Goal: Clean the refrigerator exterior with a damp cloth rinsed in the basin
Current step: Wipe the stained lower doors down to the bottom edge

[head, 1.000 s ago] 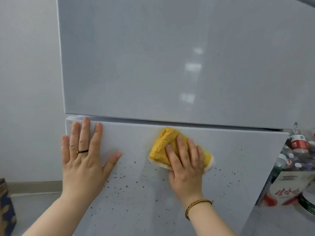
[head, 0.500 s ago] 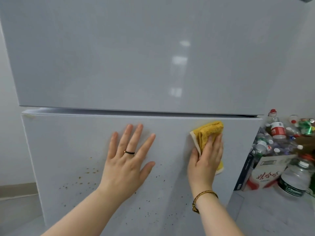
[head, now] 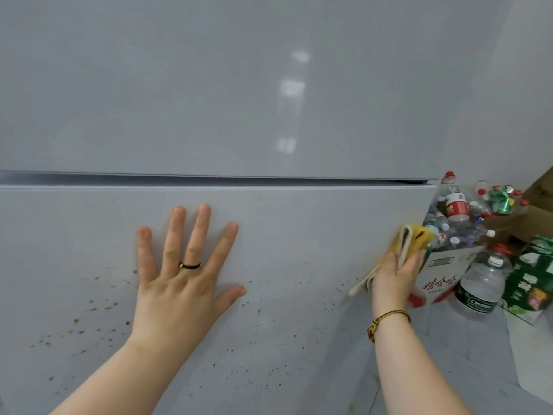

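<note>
The white refrigerator fills the view, with its upper door (head: 209, 85) above a dark gap and its lower door (head: 314, 235) below. Brown specks dot the lower door's bottom half. My left hand (head: 182, 280) lies flat on the lower door, fingers spread and straight. My right hand (head: 395, 277) grips a yellow cloth (head: 414, 238) at the lower door's right edge. The cloth is folded, its white underside showing and a brown smear on its top.
Right of the refrigerator, a red-and-white cardboard box (head: 440, 280) holds several empty plastic bottles (head: 454, 205). A large water bottle (head: 481, 283) and a green carton (head: 532, 277) stand beside it on the floor. A brown cardboard box (head: 538, 190) sits behind.
My right hand has swept the cloth rightwards along the top of the lower door to its right edge. My left hand moved right along the door and stays flat on it.
</note>
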A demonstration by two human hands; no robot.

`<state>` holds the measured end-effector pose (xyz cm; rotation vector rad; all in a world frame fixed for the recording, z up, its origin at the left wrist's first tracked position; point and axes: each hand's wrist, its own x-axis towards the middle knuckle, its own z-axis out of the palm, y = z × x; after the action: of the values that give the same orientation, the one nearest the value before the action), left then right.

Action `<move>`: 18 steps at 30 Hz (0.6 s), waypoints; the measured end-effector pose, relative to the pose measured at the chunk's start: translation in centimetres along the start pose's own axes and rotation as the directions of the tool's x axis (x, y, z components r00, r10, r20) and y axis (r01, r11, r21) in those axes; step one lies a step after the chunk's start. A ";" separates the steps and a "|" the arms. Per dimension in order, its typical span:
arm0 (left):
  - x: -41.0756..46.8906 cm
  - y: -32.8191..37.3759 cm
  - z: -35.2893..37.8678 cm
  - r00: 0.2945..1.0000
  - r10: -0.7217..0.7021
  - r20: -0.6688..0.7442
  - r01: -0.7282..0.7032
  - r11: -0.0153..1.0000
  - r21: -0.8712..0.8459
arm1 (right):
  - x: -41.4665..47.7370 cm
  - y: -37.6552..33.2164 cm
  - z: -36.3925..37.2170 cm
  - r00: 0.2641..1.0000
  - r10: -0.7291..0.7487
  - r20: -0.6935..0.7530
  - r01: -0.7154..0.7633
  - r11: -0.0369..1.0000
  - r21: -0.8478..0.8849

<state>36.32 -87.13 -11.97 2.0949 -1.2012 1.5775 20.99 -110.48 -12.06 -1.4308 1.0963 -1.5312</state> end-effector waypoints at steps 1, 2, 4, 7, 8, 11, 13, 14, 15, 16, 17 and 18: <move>0.0 0.0 0.0 1.000 -0.004 0.007 0.004 1.000 0.001 | 0.0 0.8 -0.1 0.998 0.062 -0.013 -0.062 0.998 0.022; 0.1 0.2 0.0 1.000 -0.011 0.017 0.011 1.000 -0.008 | -0.2 1.4 -0.2 0.995 0.098 -0.024 -0.097 0.995 0.027; 0.1 0.3 0.0 0.999 -0.032 0.042 0.033 0.999 -0.018 | -0.6 1.2 -0.1 0.991 0.130 -0.028 -0.129 0.991 0.045; 0.1 0.6 0.0 0.997 -0.048 0.063 0.050 0.998 -0.030 | -0.9 -1.3 0.3 1.000 -0.012 0.021 0.011 1.000 0.018; 0.1 0.6 0.0 0.997 -0.051 0.064 0.053 0.998 -0.033 | -0.9 -2.6 0.5 0.994 -0.102 0.048 0.102 0.995 0.009; 0.2 0.6 0.0 0.997 -0.048 0.058 0.050 0.998 -0.028 | 0.7 -4.9 0.6 0.960 -0.262 0.102 0.262 0.965 0.004; 0.3 0.6 0.0 0.998 -0.042 0.057 0.044 0.999 -0.032 | 2.6 -5.3 0.2 0.961 -0.264 0.076 0.265 0.964 0.008; 0.3 0.6 -0.1 0.998 -0.040 0.056 0.042 0.999 -0.032 | 3.4 -5.0 0.0 0.968 -0.246 0.055 0.246 0.969 -0.001; 0.3 0.6 -0.1 0.997 -0.045 0.061 0.047 0.998 -0.035 | 4.0 -4.7 -0.2 0.975 -0.219 0.039 0.220 0.976 -0.003; 0.2 0.7 -0.1 0.997 -0.051 0.065 0.054 0.998 -0.041 | 4.5 -4.0 -0.4 0.983 -0.180 0.024 0.180 0.984 0.009; 0.2 0.8 -0.2 0.996 -0.054 0.068 0.057 0.997 -0.049 | 4.7 -3.3 -0.6 0.993 -0.116 0.011 0.116 0.992 0.040; 0.2 0.8 -0.3 0.996 -0.056 0.074 0.060 0.997 -0.056 | 4.8 -2.4 -0.9 1.000 -0.023 0.003 0.023 0.996 0.085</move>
<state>35.56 -87.53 -11.90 2.1474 -1.1830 1.4359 19.75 -114.03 -8.21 -1.3928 1.0036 -1.5710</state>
